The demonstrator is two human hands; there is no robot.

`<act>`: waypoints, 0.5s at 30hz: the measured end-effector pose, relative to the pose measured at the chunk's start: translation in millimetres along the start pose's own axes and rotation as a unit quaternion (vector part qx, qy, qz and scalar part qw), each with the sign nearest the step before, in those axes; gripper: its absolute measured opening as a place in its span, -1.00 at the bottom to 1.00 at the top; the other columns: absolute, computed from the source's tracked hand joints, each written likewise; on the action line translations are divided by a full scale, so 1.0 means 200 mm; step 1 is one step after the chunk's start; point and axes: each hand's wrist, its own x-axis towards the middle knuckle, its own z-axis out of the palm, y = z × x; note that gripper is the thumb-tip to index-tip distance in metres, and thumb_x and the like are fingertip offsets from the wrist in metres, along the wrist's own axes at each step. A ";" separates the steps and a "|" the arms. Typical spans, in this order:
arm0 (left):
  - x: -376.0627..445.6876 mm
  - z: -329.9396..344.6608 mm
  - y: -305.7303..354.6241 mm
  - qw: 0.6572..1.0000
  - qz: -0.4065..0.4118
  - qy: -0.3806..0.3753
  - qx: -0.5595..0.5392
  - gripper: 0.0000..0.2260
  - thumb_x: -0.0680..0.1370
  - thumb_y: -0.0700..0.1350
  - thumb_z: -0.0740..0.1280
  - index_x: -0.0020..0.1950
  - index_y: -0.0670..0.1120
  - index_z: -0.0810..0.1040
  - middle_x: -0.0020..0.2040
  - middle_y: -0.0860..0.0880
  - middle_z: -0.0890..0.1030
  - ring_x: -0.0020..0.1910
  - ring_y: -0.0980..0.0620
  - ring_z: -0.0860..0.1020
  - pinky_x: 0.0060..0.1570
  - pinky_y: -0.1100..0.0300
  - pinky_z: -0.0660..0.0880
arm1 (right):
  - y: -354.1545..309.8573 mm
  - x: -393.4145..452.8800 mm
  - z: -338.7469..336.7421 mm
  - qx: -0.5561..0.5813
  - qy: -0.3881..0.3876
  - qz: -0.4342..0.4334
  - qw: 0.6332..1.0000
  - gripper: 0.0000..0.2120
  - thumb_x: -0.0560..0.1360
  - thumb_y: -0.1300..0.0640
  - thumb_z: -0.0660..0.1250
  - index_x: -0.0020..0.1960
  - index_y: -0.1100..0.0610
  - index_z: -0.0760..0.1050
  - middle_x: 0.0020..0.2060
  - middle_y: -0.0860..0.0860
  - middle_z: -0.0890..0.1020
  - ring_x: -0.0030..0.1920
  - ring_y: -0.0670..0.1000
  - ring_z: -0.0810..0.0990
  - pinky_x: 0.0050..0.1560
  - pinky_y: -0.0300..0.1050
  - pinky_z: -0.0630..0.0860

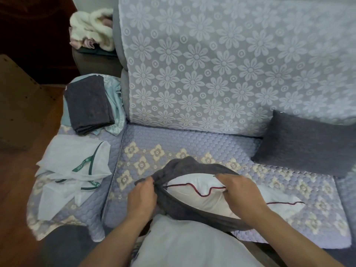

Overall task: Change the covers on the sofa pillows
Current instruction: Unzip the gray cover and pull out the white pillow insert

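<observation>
The step in hand looks like dressing — or possibly undressing — a white pillow [194,195] with red piping in a grey cover [185,166]; one frame cannot settle which, though a finished grey pillow [304,143] at about 2 o'clock from the hands and a folded stack of grey covers [88,106] at about 10 o'clock suggest the grey ones are the fresh set going on. The pillow lies on the sofa seat [154,143], at the lower middle of the view, its left part inside the cover's mouth and its right corner bare, reaching toward 3 o'clock. The left hand [142,195] is closed on the bunched edge of the cover at the opening's 9 o'clock side, fingers curled round the cloth. The right hand [240,191] has its fingers bent over the upper lip of the opening at about 1 o'clock, pinching cloth against the pillow; whether it grips the pillow as well I cannot tell. If the cover is going on, the next move calls for drawing the mouth toward 3 o'clock over the bare corner, feeding the filling in evenly so the far corners seat — then closing the opening. Crumpled white bags [73,170] with green ribbon lie at 9 o'clock, and a second white pillow [188,247] rests at 6 o'clock, near the person's lap.
</observation>
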 end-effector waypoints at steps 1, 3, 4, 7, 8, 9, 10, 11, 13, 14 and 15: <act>0.02 -0.02 0.00 1.000 -0.001 0.005 0.009 -0.83 0.58 -0.25 0.22 0.12 -0.11 0.53 0.03 -0.17 0.66 0.02 -0.21 0.63 -0.12 0.01 0.47 | 0.00 -0.03 -0.04 0.009 0.007 -0.004 1.000 -0.72 0.37 0.31 0.33 -0.09 -0.05 0.60 -0.26 -0.10 0.66 -0.26 0.02 0.63 -0.29 -0.02 0.58; 0.07 -0.06 0.02 1.000 -0.004 0.019 0.024 -0.84 0.58 -0.26 0.22 0.12 -0.13 0.52 0.02 -0.18 0.66 -0.01 -0.22 0.63 -0.15 0.00 0.46 | 0.00 -0.07 -0.13 0.028 0.029 -0.014 0.999 -0.71 0.32 0.32 0.28 -0.15 -0.06 0.58 -0.31 -0.12 0.62 -0.31 0.00 0.59 -0.35 0.00 0.55; 0.09 -0.08 0.03 0.999 0.006 0.025 0.033 -0.85 0.58 -0.26 0.22 0.12 -0.13 0.51 0.01 -0.17 0.66 -0.02 -0.22 0.63 -0.19 0.01 0.45 | 0.00 -0.08 -0.15 0.038 0.030 -0.017 0.999 -0.71 0.31 0.31 0.25 -0.16 -0.06 0.57 -0.32 -0.13 0.61 -0.31 -0.02 0.58 -0.35 -0.01 0.54; 0.16 -0.15 0.07 0.999 0.027 0.021 0.006 -0.85 0.60 -0.23 0.21 0.11 -0.10 0.52 0.02 -0.14 0.64 -0.04 -0.18 0.61 -0.22 0.07 0.36 | 0.03 -0.05 -0.22 0.063 0.001 -0.045 0.997 -0.69 0.37 0.28 0.19 -0.11 -0.05 0.59 -0.25 -0.14 0.62 -0.24 -0.06 0.57 -0.26 -0.05 0.53; 0.18 -0.17 0.08 0.999 0.042 0.016 -0.027 -0.86 0.62 -0.20 0.22 0.10 -0.08 0.54 0.02 -0.11 0.63 -0.04 -0.14 0.58 -0.20 0.07 0.37 | 0.05 -0.03 -0.23 0.080 -0.007 -0.059 0.995 -0.70 0.40 0.28 0.20 -0.10 -0.06 0.59 -0.23 -0.16 0.61 -0.22 -0.08 0.57 -0.26 -0.07 0.51; 0.20 -0.19 0.09 0.996 0.066 0.009 -0.060 -0.88 0.62 -0.16 0.23 0.08 -0.07 0.56 0.03 -0.07 0.60 -0.02 -0.10 0.55 -0.15 0.07 0.40 | 0.07 -0.01 -0.22 0.096 -0.008 -0.073 0.993 -0.72 0.42 0.28 0.23 -0.11 -0.07 0.57 -0.23 -0.19 0.59 -0.22 -0.11 0.55 -0.26 -0.12 0.49; 0.21 -0.20 0.12 0.991 0.097 0.001 -0.087 -0.90 0.62 -0.14 0.26 0.05 -0.05 0.56 0.04 -0.02 0.55 0.02 -0.06 0.52 -0.07 0.08 0.42 | 0.09 0.00 -0.21 0.111 0.000 -0.089 0.990 -0.74 0.43 0.28 0.26 -0.13 -0.07 0.55 -0.21 -0.21 0.55 -0.19 -0.14 0.52 -0.25 -0.17 0.44; 0.20 -0.21 0.17 0.986 0.120 -0.009 -0.119 -0.93 0.60 -0.11 0.28 0.02 -0.04 0.56 0.06 0.02 0.49 0.04 -0.03 0.50 0.02 0.08 0.43 | 0.10 0.00 -0.19 0.115 0.006 -0.102 0.988 -0.78 0.44 0.28 0.28 -0.12 -0.04 0.55 -0.13 -0.22 0.55 -0.11 -0.15 0.50 -0.17 -0.22 0.42; 0.15 -0.19 0.27 0.974 0.110 -0.068 -0.185 -0.89 0.60 0.01 0.31 0.05 0.01 0.52 0.13 0.06 0.44 0.08 0.03 0.48 0.16 0.07 0.43 | 0.09 0.00 -0.11 0.097 0.022 -0.136 0.986 -0.83 0.49 0.26 0.35 -0.01 0.03 0.62 0.16 -0.13 0.55 0.20 -0.09 0.44 0.12 -0.21 0.40; 0.13 -0.16 0.31 0.970 0.097 -0.094 -0.202 -0.78 0.60 0.11 0.29 0.16 0.03 0.50 0.19 0.07 0.42 0.16 0.04 0.46 0.24 0.06 0.42 | 0.08 0.00 -0.08 0.114 0.023 -0.143 0.983 -0.80 0.51 0.27 0.37 0.08 0.05 0.62 0.28 -0.11 0.52 0.33 -0.06 0.39 0.26 -0.18 0.38; 0.10 -0.13 0.33 0.969 0.086 -0.106 -0.208 -0.66 0.61 0.18 0.27 0.30 0.04 0.46 0.27 0.07 0.39 0.24 0.04 0.44 0.32 0.04 0.40 | 0.05 -0.01 -0.05 0.165 0.018 -0.135 0.977 -0.73 0.52 0.29 0.36 0.16 0.04 0.61 0.33 -0.12 0.51 0.39 -0.06 0.39 0.33 -0.17 0.36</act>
